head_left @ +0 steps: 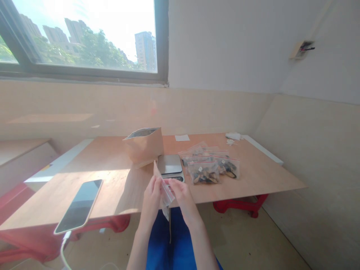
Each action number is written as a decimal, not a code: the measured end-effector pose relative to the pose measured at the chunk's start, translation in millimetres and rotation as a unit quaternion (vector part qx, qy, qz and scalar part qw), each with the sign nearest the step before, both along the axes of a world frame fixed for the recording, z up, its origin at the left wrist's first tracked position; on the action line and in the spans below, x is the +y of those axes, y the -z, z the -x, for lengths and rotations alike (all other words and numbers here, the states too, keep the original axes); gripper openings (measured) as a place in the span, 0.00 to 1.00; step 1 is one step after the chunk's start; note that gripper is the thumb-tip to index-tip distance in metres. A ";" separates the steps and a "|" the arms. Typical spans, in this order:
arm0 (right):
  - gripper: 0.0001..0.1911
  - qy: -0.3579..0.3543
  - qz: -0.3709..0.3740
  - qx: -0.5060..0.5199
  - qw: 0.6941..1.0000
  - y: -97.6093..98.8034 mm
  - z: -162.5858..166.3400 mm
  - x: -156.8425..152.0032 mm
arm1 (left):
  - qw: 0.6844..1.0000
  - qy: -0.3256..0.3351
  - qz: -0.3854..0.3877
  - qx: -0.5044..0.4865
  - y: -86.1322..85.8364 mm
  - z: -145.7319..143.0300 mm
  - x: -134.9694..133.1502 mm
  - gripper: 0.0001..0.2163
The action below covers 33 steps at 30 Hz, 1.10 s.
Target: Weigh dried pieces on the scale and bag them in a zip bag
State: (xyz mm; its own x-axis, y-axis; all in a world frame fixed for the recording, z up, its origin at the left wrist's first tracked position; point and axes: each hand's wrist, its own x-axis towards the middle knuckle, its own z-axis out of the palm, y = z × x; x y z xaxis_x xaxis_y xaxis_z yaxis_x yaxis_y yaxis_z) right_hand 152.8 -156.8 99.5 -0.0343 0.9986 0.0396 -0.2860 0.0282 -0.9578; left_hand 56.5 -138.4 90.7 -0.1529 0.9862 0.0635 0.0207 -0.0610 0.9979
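My left hand (152,195) and my right hand (181,193) meet at the near edge of the wooden table (112,180). Together they pinch a small clear zip bag (166,193) with a red strip at its top; it looks empty. Just beyond the hands sits a small digital scale (169,165) with a bare metal plate. To its right lie several filled clear bags (209,168) holding dark pieces. An open brown paper pouch (144,145) stands left of the scale.
A phone (80,205) lies at the table's front left corner with a white cable hanging from it. White paper scraps (233,137) lie at the far right. Walls close in behind and at the right; a window is above left.
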 end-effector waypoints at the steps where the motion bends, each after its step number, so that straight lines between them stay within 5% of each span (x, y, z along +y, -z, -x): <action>1: 0.18 0.001 0.004 0.007 1.000 1.1 -0.3 0.6 | 1.000 0.002 0.000 0.002 1.9 0.3 1.0 0.16; 9: 0.20 0.059 0.036 0.020 0.997 11.9 1.8 6.9 | 0.999 0.022 -0.007 0.035 6.2 -5.1 0.6 0.16; 23: 0.09 0.102 -0.012 -0.068 0.992 12.8 -1.2 8.1 | 0.994 0.056 -0.061 0.076 14.5 -5.1 1.0 0.17; 33: 0.09 0.169 -0.038 -0.136 0.975 15.1 -11.6 9.1 | 0.993 0.035 -0.070 0.088 8.7 3.4 -4.9 0.17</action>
State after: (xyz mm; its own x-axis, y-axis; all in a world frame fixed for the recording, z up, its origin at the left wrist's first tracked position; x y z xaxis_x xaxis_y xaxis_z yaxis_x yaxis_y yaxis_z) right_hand 164.4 -147.8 84.4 0.2774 0.9489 0.1503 0.0176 0.1514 -0.9883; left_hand 53.0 -143.3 82.0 -0.0589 0.9736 0.2207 0.1853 -0.2066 0.9607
